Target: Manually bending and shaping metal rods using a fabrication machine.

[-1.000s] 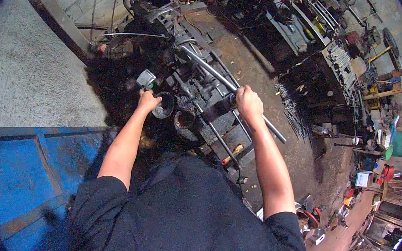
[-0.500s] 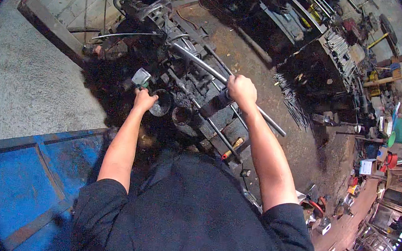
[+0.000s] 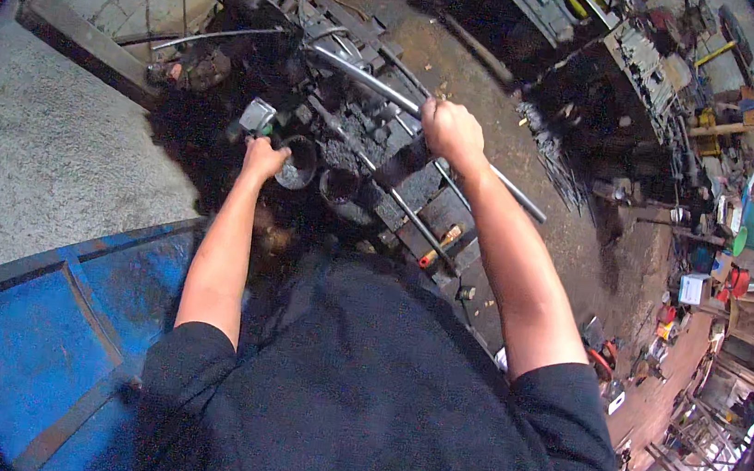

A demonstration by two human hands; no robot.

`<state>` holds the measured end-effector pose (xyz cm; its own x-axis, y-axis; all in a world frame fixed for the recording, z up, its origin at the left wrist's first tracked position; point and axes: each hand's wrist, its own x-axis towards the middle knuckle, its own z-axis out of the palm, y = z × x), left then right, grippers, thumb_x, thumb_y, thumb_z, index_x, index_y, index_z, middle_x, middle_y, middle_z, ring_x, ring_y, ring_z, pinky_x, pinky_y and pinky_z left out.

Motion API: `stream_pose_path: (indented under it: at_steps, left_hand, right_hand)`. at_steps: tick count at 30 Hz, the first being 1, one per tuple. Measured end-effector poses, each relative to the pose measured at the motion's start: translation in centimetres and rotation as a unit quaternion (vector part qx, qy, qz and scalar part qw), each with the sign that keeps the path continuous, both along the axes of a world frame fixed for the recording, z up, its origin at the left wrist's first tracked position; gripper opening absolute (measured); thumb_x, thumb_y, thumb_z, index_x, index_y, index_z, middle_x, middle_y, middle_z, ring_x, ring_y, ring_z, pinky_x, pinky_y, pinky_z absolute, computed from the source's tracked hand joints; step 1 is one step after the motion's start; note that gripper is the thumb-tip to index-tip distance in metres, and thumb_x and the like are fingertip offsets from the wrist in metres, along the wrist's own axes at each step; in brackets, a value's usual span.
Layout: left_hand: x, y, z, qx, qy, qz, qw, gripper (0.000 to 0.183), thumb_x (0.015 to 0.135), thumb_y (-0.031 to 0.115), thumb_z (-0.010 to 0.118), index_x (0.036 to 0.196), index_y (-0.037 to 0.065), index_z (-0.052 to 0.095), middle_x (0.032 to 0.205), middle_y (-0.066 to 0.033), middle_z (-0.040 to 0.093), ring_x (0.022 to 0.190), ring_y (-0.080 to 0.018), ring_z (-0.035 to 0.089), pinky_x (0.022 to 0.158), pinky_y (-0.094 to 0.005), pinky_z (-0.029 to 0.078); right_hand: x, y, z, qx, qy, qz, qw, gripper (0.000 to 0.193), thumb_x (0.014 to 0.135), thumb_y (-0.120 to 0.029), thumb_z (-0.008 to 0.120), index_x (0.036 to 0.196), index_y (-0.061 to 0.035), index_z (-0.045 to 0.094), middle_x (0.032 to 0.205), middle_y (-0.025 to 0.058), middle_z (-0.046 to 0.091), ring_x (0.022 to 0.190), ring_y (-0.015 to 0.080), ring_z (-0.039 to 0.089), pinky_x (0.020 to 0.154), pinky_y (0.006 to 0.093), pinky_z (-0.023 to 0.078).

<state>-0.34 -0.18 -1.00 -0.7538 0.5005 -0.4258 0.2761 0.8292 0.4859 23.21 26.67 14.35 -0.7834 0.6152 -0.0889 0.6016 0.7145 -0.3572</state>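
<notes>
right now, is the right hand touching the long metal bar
Touching. The head view shows the right hand closed around the long metal bar, which runs out on both sides of the fist with no gap.

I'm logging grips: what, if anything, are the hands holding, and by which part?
The right hand grips a long round silver metal bar partway along. The left hand is beside a small silver-grey box; whether it holds anything cannot be told.

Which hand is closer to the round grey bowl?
Left: the left hand is just left of the bowl; contact is unclear. The right hand is farther away, up and to the right, gripping a long metal bar.
</notes>
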Motion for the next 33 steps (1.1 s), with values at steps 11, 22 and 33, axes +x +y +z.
stream_pose_path:
  at_steps: [11,22,33]
  left_hand:
    - [-0.2,-0.6,-0.9,0.007,0.069,-0.032,0.997,0.056,0.072,0.034,0.072,0.106,-0.008,0.059,0.119,-0.0335,0.048,0.110,-0.0421,0.049,0.096,-0.0424,0.039]
    - [0.8,0.5,2.4,-0.010,0.025,-0.019,0.999,0.047,0.071,0.033,0.071,0.097,-0.006,0.064,0.103,-0.0272,0.061,0.100,-0.0366,0.059,0.088,-0.0412,0.045]
    - [2.1,1.0,3.2,-0.017,0.054,-0.005,0.998,0.052,0.073,0.032,0.070,0.099,-0.012,0.059,0.109,-0.0298,0.057,0.102,-0.0391,0.058,0.088,-0.0424,0.046]
  right_hand:
    - [-0.5,2.0,-3.5,-0.044,-0.075,-0.011,0.996,0.042,0.084,-0.034,0.037,0.091,-0.0057,0.066,0.097,0.0216,0.064,0.090,0.0393,0.061,0.084,0.0457,0.048]
    - [-0.2,1.4,-3.8,-0.013,-0.004,-0.062,0.998,0.048,0.084,-0.035,0.036,0.082,0.0017,0.066,0.086,0.0275,0.063,0.084,0.0441,0.061,0.083,0.0481,0.047]
    - [-0.9,-0.1,-0.9,-0.024,-0.021,-0.127,0.991,0.044,0.083,-0.034,0.039,0.084,0.0009,0.066,0.086,0.0286,0.062,0.086,0.0447,0.060,0.083,0.0490,0.046]
